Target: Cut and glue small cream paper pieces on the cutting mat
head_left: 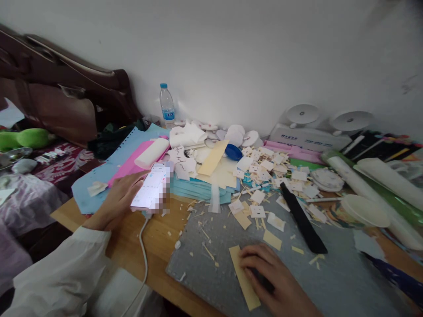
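Note:
My left hand (115,198) holds a lit phone (150,187) at its left edge, thumb toward the screen; a white cable (143,251) runs from the phone's bottom toward me. My right hand (274,277) rests palm down on the grey cutting mat (330,281), fingers curled over a small dark object I cannot identify. A tan card strip (243,277) lies under the hand's left edge. A long black ruler (302,218) lies diagonally on the mat just beyond the right hand.
Small white and tan card squares (264,169) and scraps litter the mat's far side. Blue sheets (198,187), a pink sheet (132,165), a water bottle (167,105), white discs (243,136), paper rolls (373,189) and a white device (309,136) crowd the back. A bed sits left.

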{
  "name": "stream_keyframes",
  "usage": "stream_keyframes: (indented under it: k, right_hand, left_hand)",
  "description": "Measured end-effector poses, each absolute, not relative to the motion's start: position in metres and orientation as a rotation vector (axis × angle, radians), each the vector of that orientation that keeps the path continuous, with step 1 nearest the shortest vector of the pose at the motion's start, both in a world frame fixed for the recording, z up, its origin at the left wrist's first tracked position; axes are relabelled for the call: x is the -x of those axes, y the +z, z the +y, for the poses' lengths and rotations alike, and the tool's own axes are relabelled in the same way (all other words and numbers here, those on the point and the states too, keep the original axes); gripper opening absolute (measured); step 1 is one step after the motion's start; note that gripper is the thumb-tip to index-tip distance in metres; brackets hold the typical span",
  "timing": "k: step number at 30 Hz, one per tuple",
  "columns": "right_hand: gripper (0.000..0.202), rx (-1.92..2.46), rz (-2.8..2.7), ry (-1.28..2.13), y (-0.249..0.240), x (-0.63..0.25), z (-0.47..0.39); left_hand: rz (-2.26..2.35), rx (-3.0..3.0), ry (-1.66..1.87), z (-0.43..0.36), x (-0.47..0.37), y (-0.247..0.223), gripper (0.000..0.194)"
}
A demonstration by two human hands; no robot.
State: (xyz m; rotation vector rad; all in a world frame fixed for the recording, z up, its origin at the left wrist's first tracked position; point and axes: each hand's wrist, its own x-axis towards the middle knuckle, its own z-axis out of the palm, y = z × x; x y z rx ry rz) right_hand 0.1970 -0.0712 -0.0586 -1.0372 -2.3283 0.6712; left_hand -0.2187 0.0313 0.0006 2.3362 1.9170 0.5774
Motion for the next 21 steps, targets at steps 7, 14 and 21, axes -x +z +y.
stream_keyframes:
  k: [7, 14, 21]
  right_hand:
    - [0.023, 1.031, -2.305, 0.691, -0.062, -0.197, -0.071]
    - [0.025, 1.010, -2.293, 0.680, -0.057, -0.196, -0.070]
    - [0.025, 0.995, -2.266, 0.657, -0.060, -0.196, -0.076]
  left_hand:
    - [1.865, -2.313, 0.573, 0.031, 0.222, 0.000, 0.052]
    - [2.007, -2.348, 0.791, 0.012, 0.204, 0.007, 0.053]
    - [1.354, -2.591, 0.789, -0.044, 0.113, 0.030, 0.042]
